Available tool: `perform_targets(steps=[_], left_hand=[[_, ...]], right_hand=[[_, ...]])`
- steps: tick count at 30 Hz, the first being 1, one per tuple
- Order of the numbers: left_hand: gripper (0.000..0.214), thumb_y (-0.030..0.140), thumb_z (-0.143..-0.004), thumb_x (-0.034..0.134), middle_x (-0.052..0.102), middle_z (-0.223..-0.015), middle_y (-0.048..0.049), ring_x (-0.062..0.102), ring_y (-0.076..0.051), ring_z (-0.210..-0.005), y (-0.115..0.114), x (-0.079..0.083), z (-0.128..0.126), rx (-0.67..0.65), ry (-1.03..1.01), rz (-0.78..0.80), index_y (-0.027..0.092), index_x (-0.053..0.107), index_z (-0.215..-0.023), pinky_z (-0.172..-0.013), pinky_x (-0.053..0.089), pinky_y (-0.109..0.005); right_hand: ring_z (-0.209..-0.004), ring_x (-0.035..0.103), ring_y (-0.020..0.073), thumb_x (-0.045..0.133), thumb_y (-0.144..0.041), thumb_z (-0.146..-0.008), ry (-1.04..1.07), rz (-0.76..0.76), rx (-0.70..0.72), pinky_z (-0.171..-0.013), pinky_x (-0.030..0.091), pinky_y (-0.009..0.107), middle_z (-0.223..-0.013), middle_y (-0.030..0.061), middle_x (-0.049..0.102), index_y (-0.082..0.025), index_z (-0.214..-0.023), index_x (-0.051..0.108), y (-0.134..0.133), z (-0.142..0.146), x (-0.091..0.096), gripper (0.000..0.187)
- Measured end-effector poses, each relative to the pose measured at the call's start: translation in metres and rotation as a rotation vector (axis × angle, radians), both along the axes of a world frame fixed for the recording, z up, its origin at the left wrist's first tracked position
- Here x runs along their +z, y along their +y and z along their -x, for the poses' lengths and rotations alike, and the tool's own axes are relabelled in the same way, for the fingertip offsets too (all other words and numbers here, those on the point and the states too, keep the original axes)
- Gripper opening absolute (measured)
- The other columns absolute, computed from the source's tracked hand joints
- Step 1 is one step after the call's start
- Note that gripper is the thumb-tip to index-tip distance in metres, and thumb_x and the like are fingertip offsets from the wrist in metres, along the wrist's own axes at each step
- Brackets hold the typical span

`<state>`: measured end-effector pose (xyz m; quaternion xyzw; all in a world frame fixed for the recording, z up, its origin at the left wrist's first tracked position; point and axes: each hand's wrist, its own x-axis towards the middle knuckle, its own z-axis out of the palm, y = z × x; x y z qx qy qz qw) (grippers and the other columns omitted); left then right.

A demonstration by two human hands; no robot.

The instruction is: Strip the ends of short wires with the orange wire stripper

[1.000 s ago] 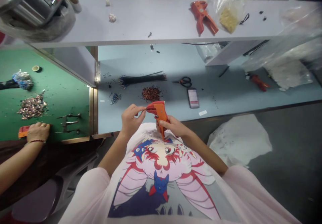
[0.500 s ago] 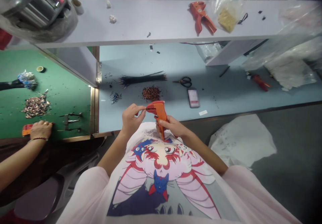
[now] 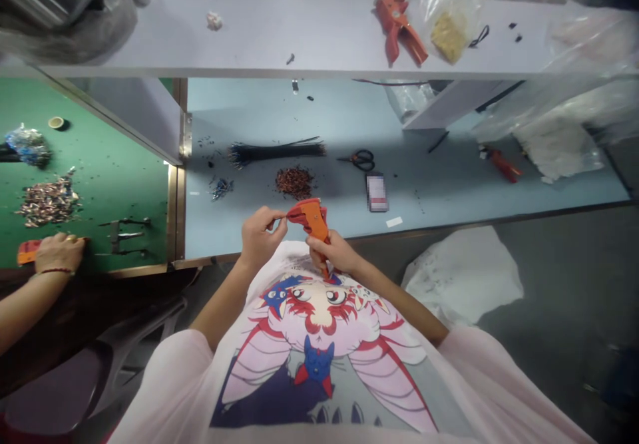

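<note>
Apparently the work in hand sits at the nose of an orange wire stripper [image 3: 312, 221], held up above a printed pink T-shirt [image 3: 319, 337]. The right hand [image 3: 333, 252] is closed around the stripper's handles, whose tips point toward 6 o'clock against the shirt. The left hand [image 3: 262, 236], at 9 o'clock from the tool, is pressed into a tight pinch right at the nose. Whether a thin wire lies in that pinch cannot be made out, because the fingers cover the spot.

The step looks like fine adjustment at the tool's nose, and any next move there calls for a steady pinch and a firm right-hand grip. The stripper's jaw is hidden too.

Ahead on the pale blue surface [image 3: 449, 214], a bundle of black wires [image 3: 274, 153] lies at 12 o'clock, beside a pile of copper-coloured bits [image 3: 294, 182]. Scissors [image 3: 362, 160] lie at 1 o'clock, and a pixelated card [image 3: 377, 192] at 2 o'clock is unreadable. A second orange stripper [image 3: 399, 28] rests on the shelf [image 3: 249, 31] beyond. At 9 o'clock, a co-worker's hand [image 3: 60, 252] rests on an orange tool [image 3: 27, 252], mostly covered, at the edge of a green surface [image 3: 100, 138].
</note>
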<state>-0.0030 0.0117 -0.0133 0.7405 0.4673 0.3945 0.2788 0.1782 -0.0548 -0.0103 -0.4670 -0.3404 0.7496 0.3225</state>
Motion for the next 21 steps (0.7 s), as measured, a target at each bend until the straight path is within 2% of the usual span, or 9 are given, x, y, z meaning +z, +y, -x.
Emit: perform_targets(steps=[3,6,9,15,21], left_hand=[[0.008,0.019,-0.08,0.058,0.044,-0.058,0.0041,0.042,-0.008,-0.055,0.001,0.0,-0.002,0.034,-0.06,0.032,0.018,0.066,-0.079,-0.055,0.034,-0.022],[0.008,0.02,-0.08,0.058,0.047,-0.059,0.0038,0.044,-0.008,-0.055,0.004,0.002,-0.005,0.069,-0.107,0.036,0.018,0.066,-0.08,-0.056,0.036,-0.021],[0.006,0.02,-0.079,0.059,0.052,-0.062,0.0029,0.047,-0.008,-0.057,0.007,0.006,-0.006,0.057,-0.132,0.027,0.018,0.065,-0.08,-0.057,0.039,-0.021],[0.003,0.018,-0.078,0.06,0.056,-0.066,0.0017,0.049,-0.008,-0.058,0.011,0.012,-0.001,0.073,-0.174,-0.028,0.018,0.063,-0.079,-0.057,0.041,-0.021],[0.008,0.014,-0.077,0.06,0.057,-0.064,0.0018,0.046,-0.007,-0.055,0.013,0.016,0.003,0.046,-0.153,-0.138,0.018,0.065,-0.081,-0.054,0.039,-0.021]], right_hand=[[-0.058,0.061,0.0135,0.067,-0.047,-0.076,0.13,0.007,-0.026,-0.054,0.053,0.027,-0.07,0.002,0.062,-0.014,-0.085,0.055,0.003,-0.01,0.003,0.036],[-0.073,0.064,0.0157,0.073,-0.04,-0.072,0.17,-0.029,-0.142,-0.066,0.055,0.031,-0.084,0.0046,0.062,-0.014,-0.097,0.055,0.008,-0.019,0.005,0.041],[-0.073,0.063,0.0156,0.072,-0.034,-0.075,0.136,-0.059,-0.184,-0.066,0.055,0.031,-0.085,0.0047,0.061,-0.014,-0.098,0.054,0.012,-0.024,0.009,0.035],[-0.071,0.06,0.0148,0.071,-0.034,-0.076,0.132,-0.088,-0.037,-0.063,0.054,0.029,-0.081,0.0051,0.061,-0.012,-0.095,0.055,0.012,-0.017,0.019,0.033],[-0.071,0.06,0.0138,0.073,-0.034,-0.073,0.124,-0.038,0.003,-0.066,0.052,0.029,-0.079,0.0036,0.061,-0.012,-0.093,0.055,0.012,-0.009,0.022,0.034]])
